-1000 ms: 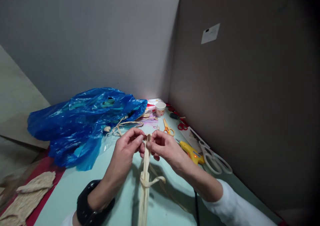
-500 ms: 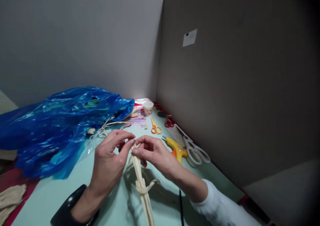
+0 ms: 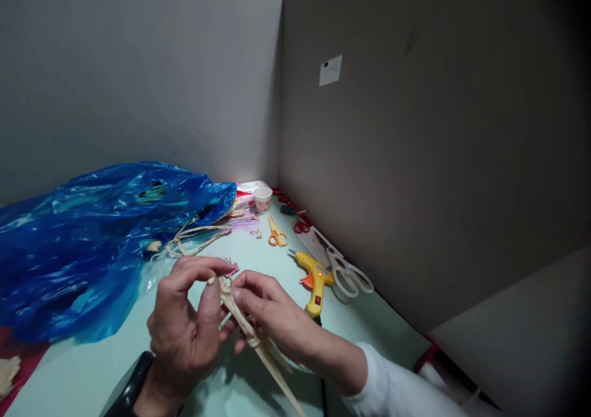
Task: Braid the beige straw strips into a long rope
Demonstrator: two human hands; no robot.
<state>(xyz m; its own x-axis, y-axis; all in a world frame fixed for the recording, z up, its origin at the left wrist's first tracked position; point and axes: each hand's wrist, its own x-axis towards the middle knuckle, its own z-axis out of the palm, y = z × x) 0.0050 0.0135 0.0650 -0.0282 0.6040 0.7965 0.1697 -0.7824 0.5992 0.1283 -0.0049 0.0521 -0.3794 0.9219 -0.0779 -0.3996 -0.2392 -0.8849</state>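
Landmark for everything here is the yellow glue gun (image 3: 316, 281) on the pale green tabletop (image 3: 388, 337), nozzle aimed away and to the left. The pale strip bundle (image 3: 252, 338) is on the near-left side of it, up in both hands. Its long axis runs on a slant: top end pointing away and left, the long tail coming back toward the wearer and to the right, right down to the bottom edge of the view. There's a wrap around it partway along.

Left hand (image 3: 184, 324) has thumb and forefinger close together on the top end, with a little pale tip poking out. Right hand (image 3: 277, 315) is pinching the bundle just below that, on the side nearer the glue gun.

White-handled scissors (image 3: 348, 276) sit just right of the gun, orange scissors (image 3: 277, 237) beyond its nozzle, and the blue plastic bag (image 3: 106, 244) is well off to its left.
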